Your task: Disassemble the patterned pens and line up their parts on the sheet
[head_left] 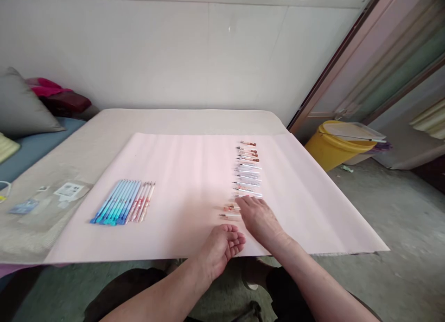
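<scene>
My right hand lies palm down at the near end of a column of slim pens, fingers stretched out over a few of them. White pens fill the middle of that column, and pens with brown ends lie at its far end. Beside my right hand's fingertips is a pale pink pen, partly covered by the hand. My left hand rests palm up at the table's near edge, fingers loosely curled, with nothing visible in it. Blue and teal pens lie side by side on the left, next to red-and-white patterned pens.
Pink paper covers much of the table. A clear plastic bag with labels lies at the left edge. A grey cushion sits farther left. On the floor to the right stands a yellow bucket.
</scene>
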{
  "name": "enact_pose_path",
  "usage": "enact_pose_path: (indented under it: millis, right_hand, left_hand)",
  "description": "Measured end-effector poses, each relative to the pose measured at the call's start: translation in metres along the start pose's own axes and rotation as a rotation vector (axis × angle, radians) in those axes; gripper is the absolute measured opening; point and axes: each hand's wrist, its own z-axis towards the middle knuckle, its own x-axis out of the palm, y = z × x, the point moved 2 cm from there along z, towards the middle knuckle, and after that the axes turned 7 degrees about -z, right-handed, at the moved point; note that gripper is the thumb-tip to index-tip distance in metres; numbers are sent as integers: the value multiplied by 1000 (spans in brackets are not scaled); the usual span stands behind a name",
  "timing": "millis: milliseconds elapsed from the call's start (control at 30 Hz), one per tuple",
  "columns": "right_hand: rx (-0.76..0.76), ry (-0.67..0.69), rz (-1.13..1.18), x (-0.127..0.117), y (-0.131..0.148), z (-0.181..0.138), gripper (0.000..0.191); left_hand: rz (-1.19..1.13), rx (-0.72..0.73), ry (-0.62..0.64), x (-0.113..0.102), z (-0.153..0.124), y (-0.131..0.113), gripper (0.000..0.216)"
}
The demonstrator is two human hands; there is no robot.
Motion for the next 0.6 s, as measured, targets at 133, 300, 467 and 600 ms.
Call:
enact_pose_path:
  millis: [133, 300, 467, 600]
  right_hand:
    - [103, 13, -33, -10, -25, 2, 23]
    - [144, -25, -29, -16, -28, 5, 22]
    - [144, -64, -16, -17, -19, 11, 21]
    - [118, -80, -5, -13, -15, 16, 21]
  left_hand:
    - [19, 5, 14, -2, 2, -2, 17]
    - [70, 66, 36, -1, 4, -8, 21]
    - [222, 61, 33, 0, 0, -20, 23]
    - [492, 127, 65, -1, -8, -39, 14]
